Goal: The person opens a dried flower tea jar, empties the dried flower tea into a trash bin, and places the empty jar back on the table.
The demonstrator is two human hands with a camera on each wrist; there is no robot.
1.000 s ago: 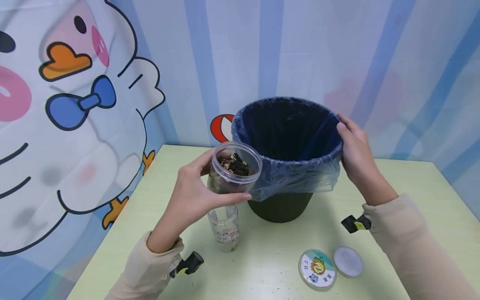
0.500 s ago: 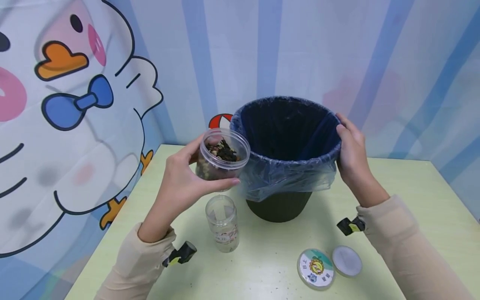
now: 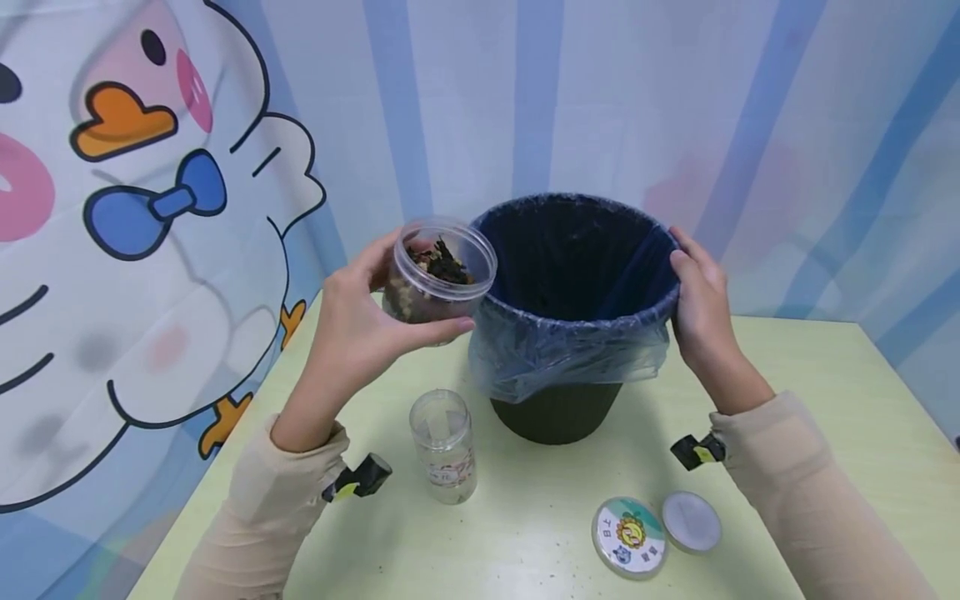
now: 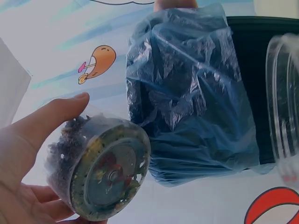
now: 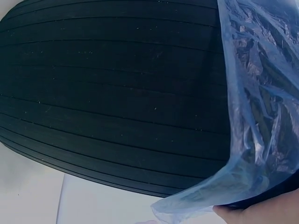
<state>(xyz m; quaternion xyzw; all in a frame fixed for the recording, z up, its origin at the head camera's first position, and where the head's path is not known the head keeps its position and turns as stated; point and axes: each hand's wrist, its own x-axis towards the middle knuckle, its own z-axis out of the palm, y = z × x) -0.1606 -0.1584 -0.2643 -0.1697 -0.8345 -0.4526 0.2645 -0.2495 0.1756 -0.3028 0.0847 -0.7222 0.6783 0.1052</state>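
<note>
My left hand (image 3: 356, 321) grips a clear round plastic jar (image 3: 427, 304) by its side, thumb in front. Dark dried tea leaves mixed with pale and reddish bits (image 3: 442, 262) lie inside the jar, which has no lid and tilts slightly. It is held up at the left rim of a dark trash can (image 3: 558, 417) lined with a translucent blue bag (image 3: 570, 354). At the can's right rim, my right hand (image 3: 702, 308) holds the edge through the liner, its thumb on top. In the left wrist view the jar's base (image 4: 112, 172) shows the contents through the plastic.
A tall clear jar (image 3: 444, 450) with a printed label stands on the pale table (image 3: 795, 375) below my left hand. Two round lids, one printed with a sunflower (image 3: 630, 537) and one plain grey (image 3: 692, 522), lie at the front right. Small dark crumbs dot the tabletop.
My left hand has raised the jar of dried tea and shifted it a little left, uncovering the tall jar beneath. The right hand keeps its hold on the can's rim.
</note>
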